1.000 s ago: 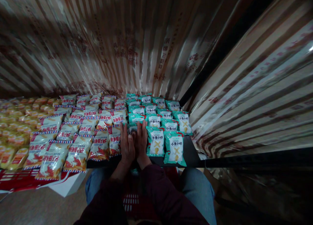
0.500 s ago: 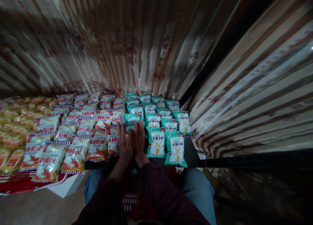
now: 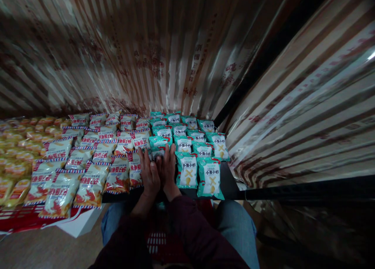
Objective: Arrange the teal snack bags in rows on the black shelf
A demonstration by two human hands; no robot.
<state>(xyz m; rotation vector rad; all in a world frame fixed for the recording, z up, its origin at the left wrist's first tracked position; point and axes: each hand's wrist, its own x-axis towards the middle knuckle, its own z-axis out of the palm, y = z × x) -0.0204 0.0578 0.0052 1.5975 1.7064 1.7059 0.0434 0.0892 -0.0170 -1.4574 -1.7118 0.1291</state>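
My left hand and my right hand lie side by side at the shelf's front, palms down or turned slightly inward, fingers stretched forward. Between and just beyond my fingertips is a teal-and-white snack packet; whether the fingers touch it I cannot tell. What lies under my palms is hidden. Right of my right hand, a teal packet lies in the front row, with another teal packet beside it. Close to my left hand lies a red, white and blue snack packet.
Several orange-and-white packets and yellow packets fill the left side. A red basket is beneath them. Wrapped striped sheets stand behind; a dark post rises at right. Another red basket is below my arms.
My hands stay in nearly the same place, with the fingers a little further apart. The packets have not visibly moved; the view has shifted slightly.
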